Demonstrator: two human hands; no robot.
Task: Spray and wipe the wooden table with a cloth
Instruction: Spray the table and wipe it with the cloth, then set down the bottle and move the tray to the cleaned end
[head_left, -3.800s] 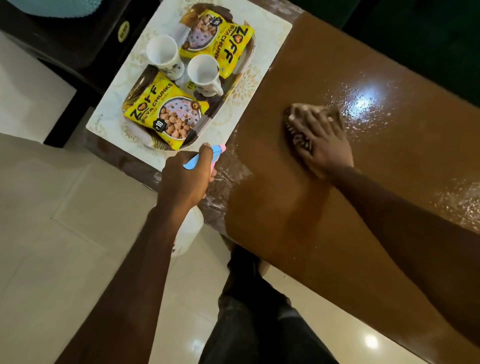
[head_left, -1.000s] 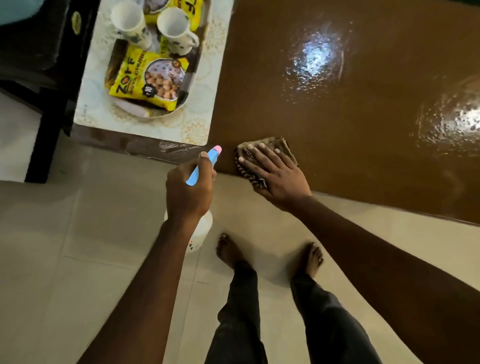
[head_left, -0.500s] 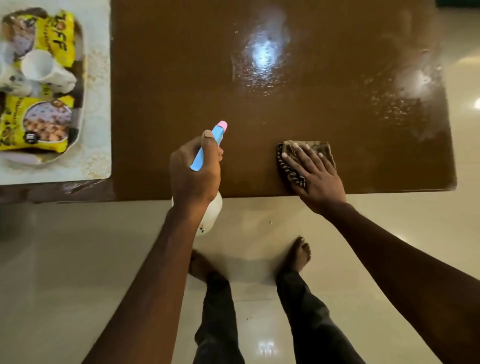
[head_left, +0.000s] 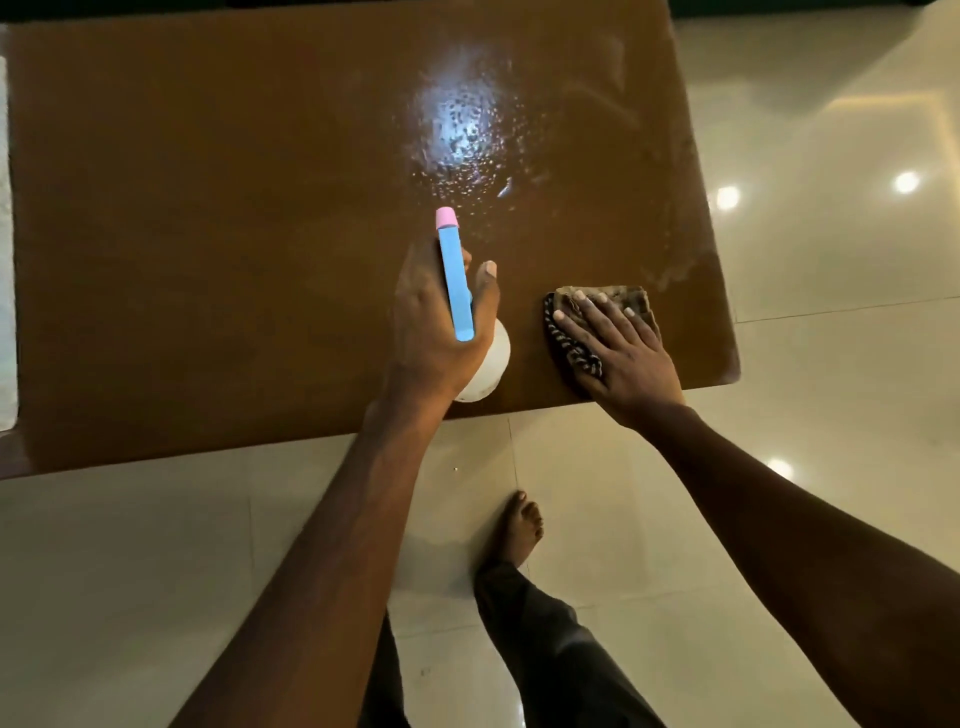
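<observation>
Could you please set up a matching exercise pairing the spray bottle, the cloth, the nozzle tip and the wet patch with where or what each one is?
Things:
1. Spray bottle
2. Cloth
3. Nozzle tip
4. Wet patch

Descriptions:
A. Pink
B. Under the flat right hand, near the table corner
C. Shining beyond the nozzle
D. In the left hand grip

Pairs: 1-D, 2-B, 3-A, 4-C

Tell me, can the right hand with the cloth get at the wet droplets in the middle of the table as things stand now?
Probably yes. The right hand lies flat on the cloth near the table's edge, and the droplets lie further in, with bare wood between. The spray bottle in the left hand stays to one side.
</observation>
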